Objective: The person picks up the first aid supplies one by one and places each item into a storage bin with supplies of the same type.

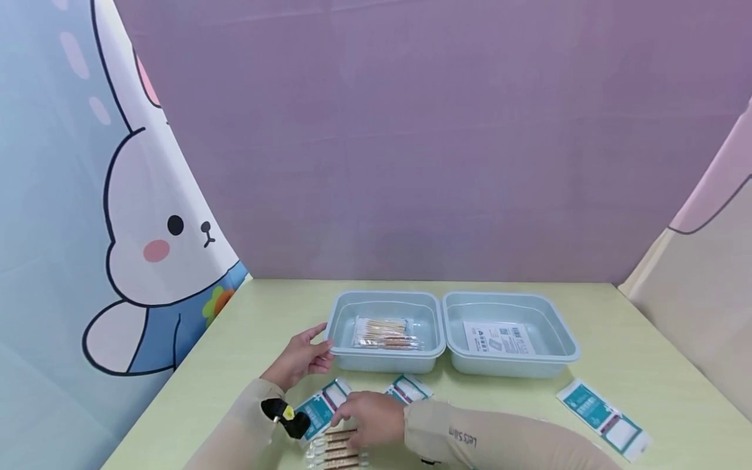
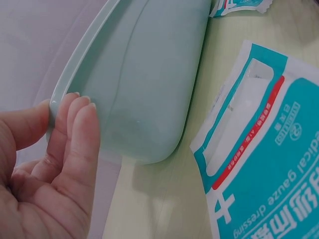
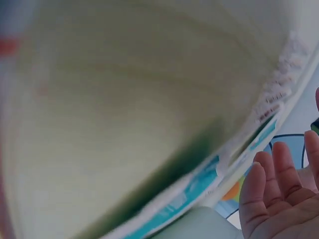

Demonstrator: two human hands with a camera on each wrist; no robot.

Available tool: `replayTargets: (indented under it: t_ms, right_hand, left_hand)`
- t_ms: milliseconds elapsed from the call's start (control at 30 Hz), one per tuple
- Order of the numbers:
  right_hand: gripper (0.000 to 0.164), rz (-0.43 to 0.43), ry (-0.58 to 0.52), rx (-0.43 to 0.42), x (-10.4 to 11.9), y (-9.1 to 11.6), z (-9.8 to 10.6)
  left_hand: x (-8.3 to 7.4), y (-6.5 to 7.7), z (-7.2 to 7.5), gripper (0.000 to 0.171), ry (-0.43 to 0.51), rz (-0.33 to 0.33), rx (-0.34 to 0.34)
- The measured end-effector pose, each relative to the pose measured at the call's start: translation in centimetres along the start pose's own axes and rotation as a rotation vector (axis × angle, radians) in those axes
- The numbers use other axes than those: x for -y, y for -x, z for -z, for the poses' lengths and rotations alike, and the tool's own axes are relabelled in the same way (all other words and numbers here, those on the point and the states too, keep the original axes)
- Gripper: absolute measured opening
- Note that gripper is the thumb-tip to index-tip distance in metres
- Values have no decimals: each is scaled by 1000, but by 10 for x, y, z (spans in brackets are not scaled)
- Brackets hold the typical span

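My left hand [image 1: 302, 358] is at the near left corner of the left light-blue plastic basin [image 1: 384, 360]. In the left wrist view, its thumb and fingers [image 2: 82, 144] pinch the rim. Clear packs of cotton swabs [image 1: 388, 334] lie inside that basin. Lower down, my right hand [image 1: 373, 418] reaches over a pack of wooden-stick cotton swabs [image 1: 335, 452], fingers loosely bent and pointing left. The right wrist view shows its fingers [image 3: 286, 169] spread, gripping nothing. Between the hands lies a teal and white medical gauze dressing packet [image 1: 317, 412].
To the right stands a second basin [image 1: 511, 367] holding a white printed packet [image 1: 499, 338]. Another gauze packet [image 1: 407, 389] lies before the left basin, partly behind the right hand. A further gauze packet [image 1: 605, 421] is at the table's right. A purple curtain [image 1: 423, 143] hangs behind.
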State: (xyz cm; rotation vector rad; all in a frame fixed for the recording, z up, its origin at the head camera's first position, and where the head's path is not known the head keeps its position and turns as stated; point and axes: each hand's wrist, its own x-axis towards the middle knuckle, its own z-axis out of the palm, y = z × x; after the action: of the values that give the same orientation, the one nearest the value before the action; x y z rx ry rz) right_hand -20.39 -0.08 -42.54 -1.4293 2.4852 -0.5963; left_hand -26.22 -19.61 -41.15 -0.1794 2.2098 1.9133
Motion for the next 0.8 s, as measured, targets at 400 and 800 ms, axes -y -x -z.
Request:
replayTargets:
  t_ms: [400,800]
  right_hand:
    - [36,-33,-31,80,2,1,-3]
    - [48,-13,144,159,1,-4,-5]
  left_hand:
    - [2,0,1,55,7,-12,6]
    - [4,-2,0,54,4,-10,4]
